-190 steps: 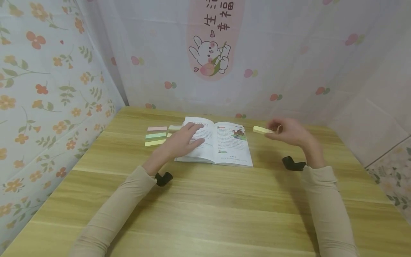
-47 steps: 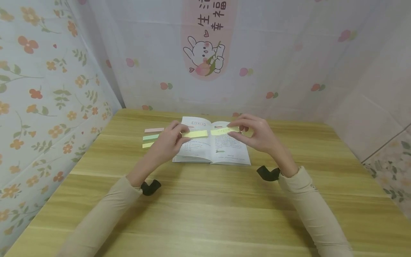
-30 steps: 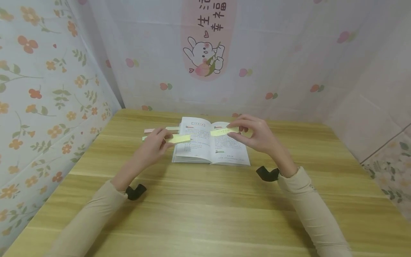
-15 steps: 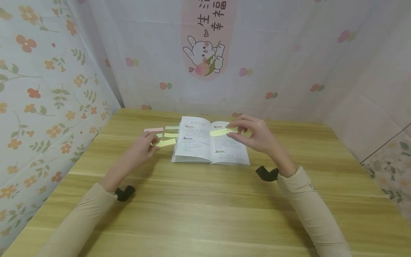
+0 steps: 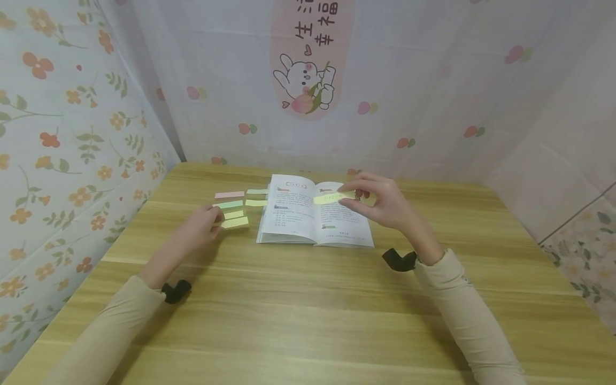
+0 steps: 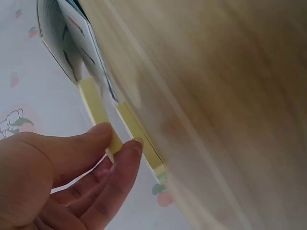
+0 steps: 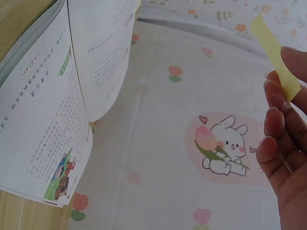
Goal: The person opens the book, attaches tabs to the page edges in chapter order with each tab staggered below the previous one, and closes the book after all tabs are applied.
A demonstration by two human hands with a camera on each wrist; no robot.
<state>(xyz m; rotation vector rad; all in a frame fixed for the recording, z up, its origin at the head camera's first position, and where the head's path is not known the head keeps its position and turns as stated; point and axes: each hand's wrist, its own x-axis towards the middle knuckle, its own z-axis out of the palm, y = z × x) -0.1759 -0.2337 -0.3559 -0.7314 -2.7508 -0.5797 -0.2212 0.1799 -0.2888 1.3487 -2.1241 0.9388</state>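
Observation:
My left hand point(image 5: 196, 227) pinches a yellow sticky-note pad point(image 5: 237, 222) between thumb and fingers, left of the open book point(image 5: 295, 219). Another yellow pad point(image 6: 136, 134) lies right beneath it on the table in the left wrist view. My right hand point(image 5: 382, 198) pinches one end of a single yellow sticky note point(image 5: 327, 198) above the book's right page. Handwriting shows faintly on this note. In the right wrist view the same note point(image 7: 273, 52) stands off from the pages, its lower end between thumb and fingers.
A pink pad point(image 5: 229, 195) and a green pad point(image 5: 228, 205) lie beside the left hand. Pale green point(image 5: 257, 191) and yellow point(image 5: 256, 203) tabs stick out from the book's left edge. Behind the wooden table point(image 5: 308, 310) hangs a printed curtain point(image 5: 414, 96).
My left hand has carried the yellow pad leftward from over the book to the pads on the table. The right hand stays nearly still with its note since about 1.6 seconds ago.

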